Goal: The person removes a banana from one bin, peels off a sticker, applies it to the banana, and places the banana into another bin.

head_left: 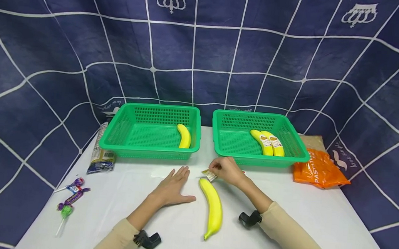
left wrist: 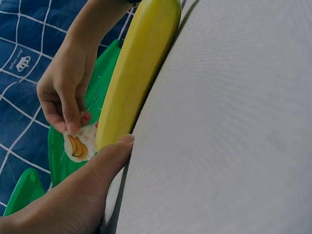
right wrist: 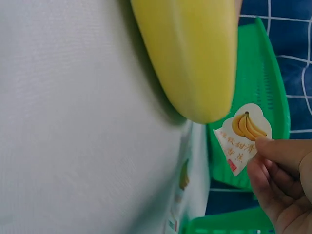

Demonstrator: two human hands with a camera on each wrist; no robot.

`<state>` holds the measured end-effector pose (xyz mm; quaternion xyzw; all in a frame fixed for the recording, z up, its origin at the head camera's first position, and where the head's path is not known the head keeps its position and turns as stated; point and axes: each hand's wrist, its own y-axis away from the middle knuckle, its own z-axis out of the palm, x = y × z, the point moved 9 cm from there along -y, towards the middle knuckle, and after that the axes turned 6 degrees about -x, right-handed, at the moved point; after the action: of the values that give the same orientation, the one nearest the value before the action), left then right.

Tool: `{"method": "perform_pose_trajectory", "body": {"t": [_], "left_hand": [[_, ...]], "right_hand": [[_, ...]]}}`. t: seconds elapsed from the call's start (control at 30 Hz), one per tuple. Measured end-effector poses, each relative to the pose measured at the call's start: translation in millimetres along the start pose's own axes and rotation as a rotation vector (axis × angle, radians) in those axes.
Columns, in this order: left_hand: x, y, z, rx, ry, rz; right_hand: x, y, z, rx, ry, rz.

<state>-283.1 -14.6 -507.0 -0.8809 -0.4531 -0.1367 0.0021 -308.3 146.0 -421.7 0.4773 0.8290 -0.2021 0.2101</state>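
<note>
The step in hand looks like labelling: the right hand (head_left: 227,169) pinches a banana sticker (right wrist: 242,135) with red Chinese print just above the banana (head_left: 212,205) at centre frame, and must next press it on. The left hand (head_left: 174,186) rests flat, fingers straight. At right, an orange bag (head_left: 319,170) reads "PASTATIME".

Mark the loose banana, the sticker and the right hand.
banana (head_left: 213,202), head view, middle of its body.
sticker (right wrist: 242,136), right wrist view, printed face.
right hand (head_left: 227,169), head view, back of the hand, fingers pinching the sticker.
</note>
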Motion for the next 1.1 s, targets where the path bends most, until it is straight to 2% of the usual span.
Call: {"method": "perform_pose_trajectory", "body": {"t": [0.33, 0.57, 0.67, 0.87, 0.97, 1.1], "left_hand": [[-1.6, 0.1, 0.3, -0.005, -0.007, -0.009], [1.9, 1.4, -3.5, 0.026, -0.009, -0.006], [9.8, 2.4, -5.5, 0.061, 0.033, 0.018], [36.2, 10.9, -7.2, 0.100, 0.228, 0.051], [49.1, 17.4, -3.3, 0.090, 0.286, 0.053], [63.4, 23.4, 4.2, 0.056, 0.316, 0.061]], "right_hand": [[-0.4, 12.9, -15.6, 0.081, -0.050, 0.043], [-5.5, 21.4, -23.8, 0.106, -0.066, 0.060], [-8.2, 24.7, -29.1, 0.121, -0.064, 0.064], [-16.3, 32.1, -36.9, 0.153, -0.056, 0.045], [-22.2, 35.7, -38.8, 0.158, -0.054, 0.024], [-28.5, 40.9, -42.0, 0.181, -0.042, 0.009]]}}
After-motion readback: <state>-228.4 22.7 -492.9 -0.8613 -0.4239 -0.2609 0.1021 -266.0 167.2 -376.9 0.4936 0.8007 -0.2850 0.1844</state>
